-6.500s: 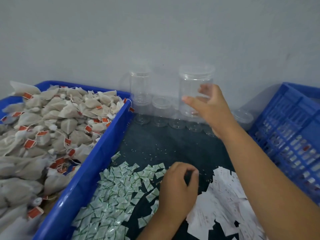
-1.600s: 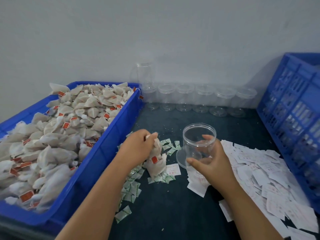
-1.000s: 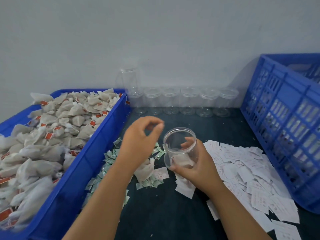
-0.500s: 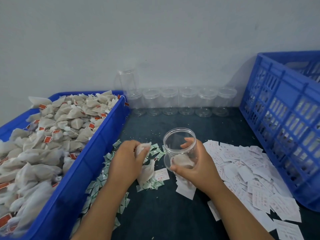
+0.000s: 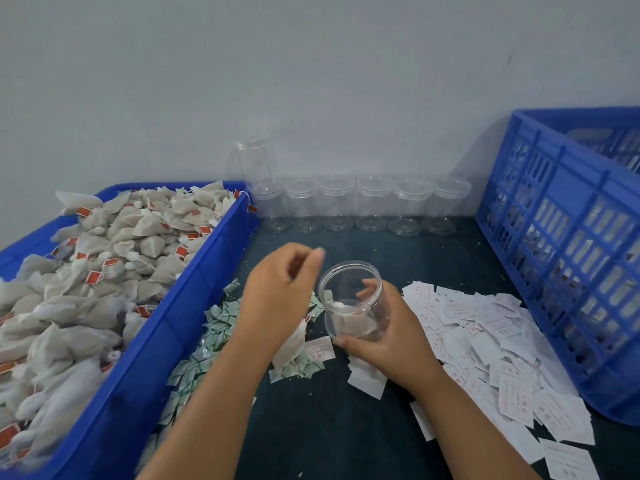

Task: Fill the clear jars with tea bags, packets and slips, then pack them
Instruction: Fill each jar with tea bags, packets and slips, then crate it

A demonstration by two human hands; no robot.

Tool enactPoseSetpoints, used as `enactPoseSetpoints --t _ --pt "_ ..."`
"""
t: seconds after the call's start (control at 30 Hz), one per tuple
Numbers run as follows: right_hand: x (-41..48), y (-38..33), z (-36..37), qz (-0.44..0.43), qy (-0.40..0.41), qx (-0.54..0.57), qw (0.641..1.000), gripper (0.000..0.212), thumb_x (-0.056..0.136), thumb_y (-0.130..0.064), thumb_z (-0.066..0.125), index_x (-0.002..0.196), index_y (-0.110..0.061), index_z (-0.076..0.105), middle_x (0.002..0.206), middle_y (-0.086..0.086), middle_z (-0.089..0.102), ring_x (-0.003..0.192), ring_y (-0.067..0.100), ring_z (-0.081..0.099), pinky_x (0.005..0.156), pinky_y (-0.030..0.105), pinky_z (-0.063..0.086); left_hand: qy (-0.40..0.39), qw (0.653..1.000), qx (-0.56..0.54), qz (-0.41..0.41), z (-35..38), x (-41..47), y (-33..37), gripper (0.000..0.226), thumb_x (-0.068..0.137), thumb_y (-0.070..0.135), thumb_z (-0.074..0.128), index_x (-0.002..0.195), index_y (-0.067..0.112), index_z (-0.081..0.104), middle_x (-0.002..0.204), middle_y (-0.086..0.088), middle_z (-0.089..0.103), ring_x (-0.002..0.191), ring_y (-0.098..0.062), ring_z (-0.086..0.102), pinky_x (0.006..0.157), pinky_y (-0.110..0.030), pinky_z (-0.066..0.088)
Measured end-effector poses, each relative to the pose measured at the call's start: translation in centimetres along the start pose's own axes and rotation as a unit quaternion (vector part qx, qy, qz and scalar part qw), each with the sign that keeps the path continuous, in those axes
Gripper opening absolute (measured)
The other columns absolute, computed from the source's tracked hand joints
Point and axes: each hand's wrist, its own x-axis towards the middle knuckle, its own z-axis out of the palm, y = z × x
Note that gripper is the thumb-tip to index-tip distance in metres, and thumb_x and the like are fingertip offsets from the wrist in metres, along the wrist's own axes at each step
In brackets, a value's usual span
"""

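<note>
Right hand [image 5: 391, 341] gripping clear jar [image 5: 349, 282] holding tea bags [image 5: 353, 325]; left hand [image 5: 280, 299] hovering beside rim, fingers loosely curled, empty, risking tipping it

The tray [image 5: 194, 292] at 9 o'clock is bright blue; its tea bags [image 5: 138, 230] are off-white with orange-red tags [image 5: 94, 277]. Packets [image 5: 218, 317] at 7 o'clock are green and white. Slips [image 5: 485, 323] at 4 o'clock are white, seemingly with faint red print. The slotted crate [image 5: 568, 188] at 3 o'clock is blue. The centre jar [image 5: 353, 299] and the back jars [image 5: 374, 202] at 12 o'clock are clear. The table [image 5: 346, 427] is dark teal.
</note>
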Motion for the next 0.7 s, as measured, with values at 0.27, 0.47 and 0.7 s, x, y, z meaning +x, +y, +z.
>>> enactPoseSetpoints --t 0.27,0.47,0.7 --pt "0.2 0.5 0.2 0.015 -0.007 0.015 1.000 0.096 0.058 -0.079 0.092 0.140 -0.056 0.048 0.139 -0.028 0.061 0.135 0.001 0.060 0.111 0.045 0.055 -0.160 0.939 0.290 -0.092 0.3 -4.4 -8.0 0.026 0.091 0.051 0.074 0.105 0.030 0.072 0.097 0.015 0.060 0.084 -0.001 0.055 0.069 -0.022 0.044" --pt "0.1 0.6 0.0 0.016 -0.005 0.006 1.000 0.098 0.058 -0.079 0.092 0.141 -0.054 0.048 0.139 -0.028 0.062 0.131 -0.002 0.061 0.107 0.045 0.059 0.000 0.996 0.084 -0.018 -1.9 -3.0 -3.1 0.025 0.095 0.058 0.059 0.084 0.038 0.067 0.090 0.018 0.068 0.084 -0.001 0.064 0.065 -0.016 0.045" --pt "0.1 0.2 0.1 0.017 -0.019 0.021 0.999 0.091 0.064 -0.065 0.099 0.140 -0.049 0.053 0.137 -0.018 0.067 0.128 0.011 0.068 0.102 0.051 0.060 -0.055 0.995 -0.006 0.082 -1.7 0.0 3.2 0.023 0.089 0.048 0.079 0.106 0.041 0.067 0.101 0.028 0.071 0.095 0.008 0.067 0.079 -0.015 0.055"
